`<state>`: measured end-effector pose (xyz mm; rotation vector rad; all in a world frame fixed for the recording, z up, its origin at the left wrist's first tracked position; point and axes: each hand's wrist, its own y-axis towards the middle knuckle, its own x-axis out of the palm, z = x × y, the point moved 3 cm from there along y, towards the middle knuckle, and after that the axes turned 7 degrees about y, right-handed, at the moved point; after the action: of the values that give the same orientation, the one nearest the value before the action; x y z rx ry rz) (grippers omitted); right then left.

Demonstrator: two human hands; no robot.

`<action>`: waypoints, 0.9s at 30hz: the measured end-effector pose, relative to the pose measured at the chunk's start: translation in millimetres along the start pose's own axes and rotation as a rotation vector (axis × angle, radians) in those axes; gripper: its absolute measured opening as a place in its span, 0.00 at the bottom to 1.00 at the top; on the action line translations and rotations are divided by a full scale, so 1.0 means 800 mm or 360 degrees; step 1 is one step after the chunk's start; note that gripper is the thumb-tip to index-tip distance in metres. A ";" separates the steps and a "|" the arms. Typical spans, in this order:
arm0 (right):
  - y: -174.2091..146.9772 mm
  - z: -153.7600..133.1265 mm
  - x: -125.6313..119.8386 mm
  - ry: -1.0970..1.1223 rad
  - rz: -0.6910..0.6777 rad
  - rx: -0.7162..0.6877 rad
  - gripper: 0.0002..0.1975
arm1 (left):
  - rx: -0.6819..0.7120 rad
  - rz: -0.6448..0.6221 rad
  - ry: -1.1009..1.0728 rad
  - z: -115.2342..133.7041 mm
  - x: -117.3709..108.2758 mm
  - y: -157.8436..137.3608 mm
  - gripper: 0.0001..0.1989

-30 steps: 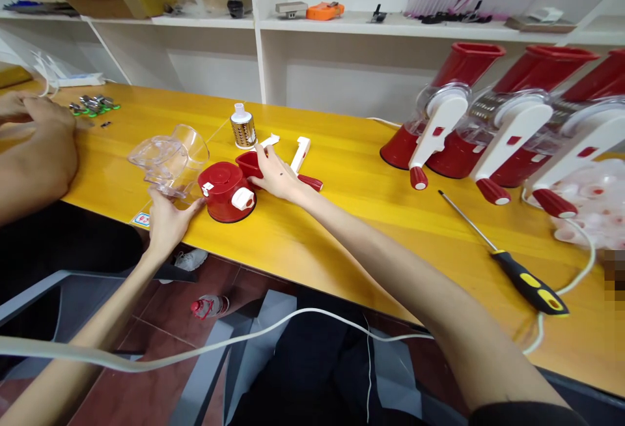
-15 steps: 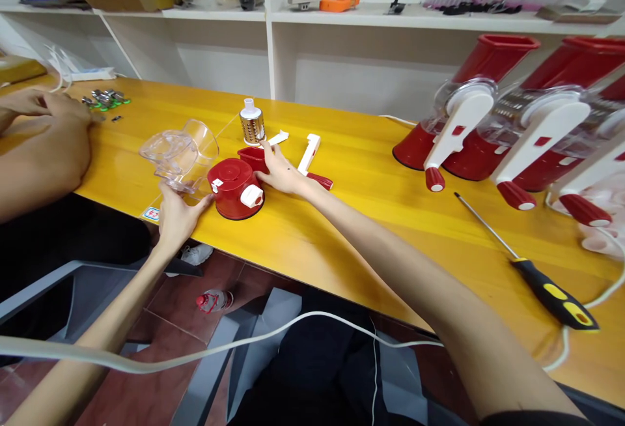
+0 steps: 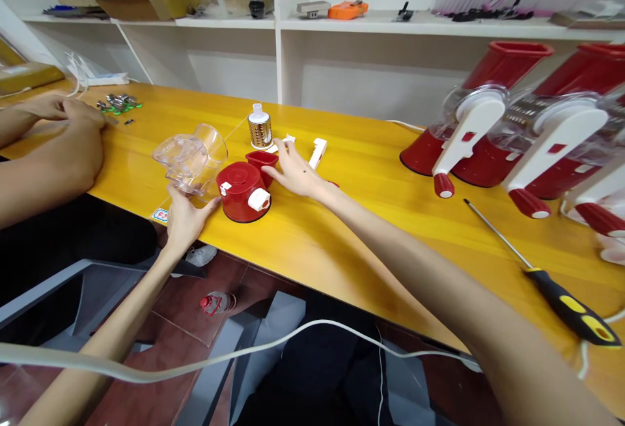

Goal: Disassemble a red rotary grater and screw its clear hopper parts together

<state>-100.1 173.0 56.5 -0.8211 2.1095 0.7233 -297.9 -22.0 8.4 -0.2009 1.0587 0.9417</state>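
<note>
My left hand [image 3: 188, 217] is at the table's front edge, thumb spread toward the red base [image 3: 240, 195] and fingers against the lower side of the clear plastic housing [image 3: 188, 160]. The base has a white knob on its side. My right hand [image 3: 295, 170] hovers with fingers apart at the red feed hopper [image 3: 262, 164], which lies behind the base; whether the thumb touches it I cannot tell. Beyond the hopper stands a metal grater drum [image 3: 260, 129] with a white top. A white crank handle [image 3: 318, 151] is partly hidden behind my right hand.
Assembled red rotary graters [image 3: 442, 126] stand at the right, near a black-and-yellow screwdriver [image 3: 561, 299]. Another person's hands [image 3: 73, 110] rest at the left by small metal parts [image 3: 120, 101]. A white cable [image 3: 273, 335] crosses before me. Shelves [image 3: 342, 23] line the back.
My right hand has drawn slightly back from the hopper, with its fingers raised, and now covers more of the crank handle. My left hand stays by the housing. The view has shifted slightly.
</note>
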 end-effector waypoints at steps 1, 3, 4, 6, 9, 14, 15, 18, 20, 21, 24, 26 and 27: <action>-0.004 0.004 -0.012 -0.0030 0.0044 0.0009 0.36 | 0.0009 0.0002 -0.0009 -0.001 0.001 0.000 0.41; -0.014 0.018 -0.038 -0.0102 0.0154 0.0071 0.35 | 0.0025 0.0003 -0.0028 -0.005 0.003 0.002 0.41; -0.020 0.027 -0.050 -0.0138 0.0195 0.0108 0.34 | 0.0029 0.0003 -0.0035 -0.006 0.004 0.002 0.41; -0.036 0.048 -0.066 -0.0213 0.0228 0.0187 0.32 | 0.0036 -0.0002 -0.0049 -0.007 0.005 0.003 0.42; -0.060 0.072 -0.067 -0.0316 0.0171 0.0272 0.33 | 0.0077 0.0002 -0.0114 -0.005 0.003 0.002 0.45; -0.079 0.085 -0.037 -0.0371 0.0039 0.0274 0.32 | 0.0346 0.0046 -0.0333 -0.017 -0.008 -0.004 0.54; -0.079 0.085 -0.033 -0.0364 0.0016 0.0261 0.31 | 0.0334 0.0028 -0.0367 -0.024 -0.011 -0.006 0.56; -0.082 0.084 -0.022 -0.0326 -0.0037 0.0221 0.29 | 0.0198 0.0077 -0.0469 -0.044 -0.026 -0.016 0.56; -0.090 0.079 -0.015 -0.0297 -0.0064 0.0176 0.29 | 0.0187 0.0222 -0.0536 -0.046 -0.044 -0.027 0.47; -0.096 0.075 -0.010 -0.0282 -0.0078 0.0140 0.29 | 0.0218 0.0320 -0.0538 -0.042 -0.054 -0.034 0.42; -0.118 0.055 0.007 -0.0239 -0.0133 0.0002 0.29 | 0.0353 0.0678 -0.0491 -0.014 -0.084 -0.056 0.28; -0.130 0.040 0.018 -0.0216 -0.0178 -0.0080 0.29 | 0.0437 0.0842 -0.0422 0.015 -0.100 -0.066 0.24; -0.134 0.034 0.022 -0.0209 -0.0198 -0.0109 0.28 | 0.0496 0.0879 -0.0395 0.033 -0.107 -0.069 0.24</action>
<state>-18.5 118.3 3.1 -0.9082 1.9086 0.7654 -253.4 -89.1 75.8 0.4794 1.0299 1.2373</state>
